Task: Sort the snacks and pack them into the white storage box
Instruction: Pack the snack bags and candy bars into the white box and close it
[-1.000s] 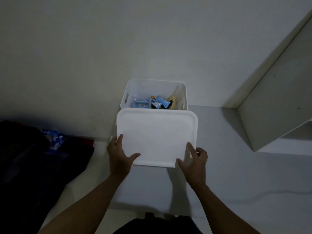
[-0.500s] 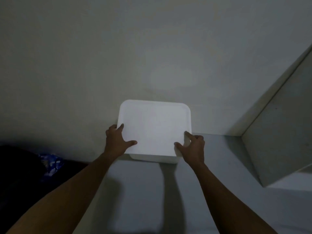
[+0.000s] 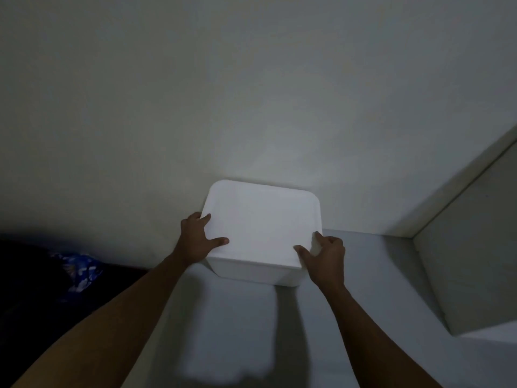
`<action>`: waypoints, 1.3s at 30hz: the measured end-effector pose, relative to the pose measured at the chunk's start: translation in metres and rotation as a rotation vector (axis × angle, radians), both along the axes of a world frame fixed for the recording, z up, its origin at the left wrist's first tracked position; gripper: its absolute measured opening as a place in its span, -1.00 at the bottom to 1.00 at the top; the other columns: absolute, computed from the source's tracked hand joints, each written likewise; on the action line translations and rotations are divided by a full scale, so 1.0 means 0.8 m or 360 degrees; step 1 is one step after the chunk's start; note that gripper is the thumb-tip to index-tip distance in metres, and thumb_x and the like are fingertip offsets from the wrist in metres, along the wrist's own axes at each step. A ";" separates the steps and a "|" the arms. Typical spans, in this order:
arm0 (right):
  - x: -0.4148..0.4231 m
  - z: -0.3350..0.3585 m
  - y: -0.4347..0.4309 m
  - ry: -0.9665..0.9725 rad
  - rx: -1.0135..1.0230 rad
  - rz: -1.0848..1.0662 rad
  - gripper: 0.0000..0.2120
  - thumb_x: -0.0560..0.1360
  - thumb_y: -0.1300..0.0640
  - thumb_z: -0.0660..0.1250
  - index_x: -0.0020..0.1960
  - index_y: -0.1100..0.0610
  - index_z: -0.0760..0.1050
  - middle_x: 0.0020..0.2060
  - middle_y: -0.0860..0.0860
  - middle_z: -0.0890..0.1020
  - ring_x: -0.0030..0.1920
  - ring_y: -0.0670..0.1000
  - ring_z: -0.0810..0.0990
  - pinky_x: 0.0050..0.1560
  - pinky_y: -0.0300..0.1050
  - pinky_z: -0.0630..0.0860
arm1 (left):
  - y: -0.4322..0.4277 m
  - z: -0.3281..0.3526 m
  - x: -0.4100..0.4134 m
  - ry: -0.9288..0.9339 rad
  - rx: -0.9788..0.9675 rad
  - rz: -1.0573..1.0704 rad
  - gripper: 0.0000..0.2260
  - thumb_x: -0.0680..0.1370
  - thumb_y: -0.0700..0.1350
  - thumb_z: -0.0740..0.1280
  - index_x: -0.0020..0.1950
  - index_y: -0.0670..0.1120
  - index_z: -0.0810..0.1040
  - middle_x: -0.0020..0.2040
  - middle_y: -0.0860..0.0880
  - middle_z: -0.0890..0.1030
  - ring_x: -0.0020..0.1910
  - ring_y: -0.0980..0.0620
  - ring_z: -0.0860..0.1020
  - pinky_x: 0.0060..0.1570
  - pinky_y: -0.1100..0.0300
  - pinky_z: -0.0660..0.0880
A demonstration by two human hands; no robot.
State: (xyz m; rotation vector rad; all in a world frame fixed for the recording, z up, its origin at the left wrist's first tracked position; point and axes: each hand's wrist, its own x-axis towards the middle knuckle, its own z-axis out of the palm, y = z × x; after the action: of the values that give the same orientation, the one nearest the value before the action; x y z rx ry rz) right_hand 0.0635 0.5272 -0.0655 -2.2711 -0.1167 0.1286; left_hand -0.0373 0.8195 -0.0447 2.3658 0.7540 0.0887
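Observation:
The white storage box [image 3: 251,273] stands on the pale floor against the wall. Its flat white lid [image 3: 261,222] lies on top and covers the whole opening, so the snacks inside are hidden. My left hand [image 3: 195,239] grips the lid's near left corner, thumb flat on top and fingers over the left edge. My right hand [image 3: 327,256] grips the near right corner, thumb on top and fingers curled round the right edge.
A blue patterned snack bag [image 3: 81,273] lies on a dark cloth heap [image 3: 28,298] at the left. A white cabinet side [image 3: 470,261] juts out at the right. Pale floor [image 3: 229,331] stretches between me and the box.
Both hands carried the lid forward from in front of the open box and set it down over the opening. The snacks that showed inside are now covered.

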 end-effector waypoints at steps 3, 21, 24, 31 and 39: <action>0.004 -0.001 0.000 -0.0010 -0.0007 -0.0019 -0.28 0.41 -0.12 0.51 0.44 0.21 0.40 0.27 0.15 0.39 0.34 0.15 0.37 0.28 0.05 0.46 | 0.006 -0.002 0.004 0.0000 -0.0086 -0.0005 -0.13 0.33 0.18 0.55 0.51 -0.15 0.32 0.52 -0.18 0.26 0.50 -0.15 0.15 0.47 0.01 0.14; -0.010 -0.019 0.008 0.0071 0.0091 0.0030 -0.40 0.62 -0.08 0.23 0.55 0.17 0.22 0.52 0.20 0.24 0.52 0.16 0.23 0.48 0.02 0.20 | -0.004 -0.037 -0.003 -0.0294 -0.0246 0.0051 -0.44 0.58 0.05 0.34 0.54 -0.02 0.28 0.49 -0.12 0.36 0.47 -0.10 0.33 0.41 0.16 0.22; -0.006 -0.025 0.007 0.0087 0.0138 0.0004 -0.42 0.62 -0.07 0.25 0.55 0.16 0.24 0.52 0.19 0.27 0.52 0.15 0.24 0.52 0.05 0.20 | -0.003 -0.046 -0.004 -0.0389 -0.0183 0.0014 -0.54 0.62 -0.04 0.28 0.52 -0.06 0.32 0.45 -0.11 0.42 0.43 -0.11 0.39 0.33 0.25 0.24; -0.005 -0.022 -0.001 0.0085 0.0246 -0.0002 -0.44 0.58 -0.02 0.33 0.51 0.18 0.32 0.48 0.17 0.36 0.49 0.13 0.31 0.50 0.02 0.25 | -0.003 -0.050 -0.002 -0.0421 -0.0128 -0.0059 -0.58 0.65 -0.12 0.22 0.51 -0.11 0.32 0.45 -0.13 0.42 0.42 -0.12 0.40 0.35 0.24 0.23; 0.053 0.010 0.013 0.0300 -0.0205 0.0217 -0.26 0.51 -0.12 0.38 0.56 0.11 0.18 0.47 0.14 0.35 0.46 0.17 0.34 0.41 0.03 0.31 | 0.021 -0.030 0.036 -0.0072 -0.0030 -0.0121 -0.46 0.61 -0.04 0.28 0.56 -0.07 0.21 0.40 -0.25 0.40 0.34 -0.19 0.42 0.36 0.06 0.31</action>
State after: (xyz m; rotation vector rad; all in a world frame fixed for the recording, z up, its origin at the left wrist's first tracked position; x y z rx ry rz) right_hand 0.1060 0.5378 -0.0576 -2.3652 -0.1682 0.4319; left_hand -0.0088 0.8363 -0.0686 2.3634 0.6401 0.1018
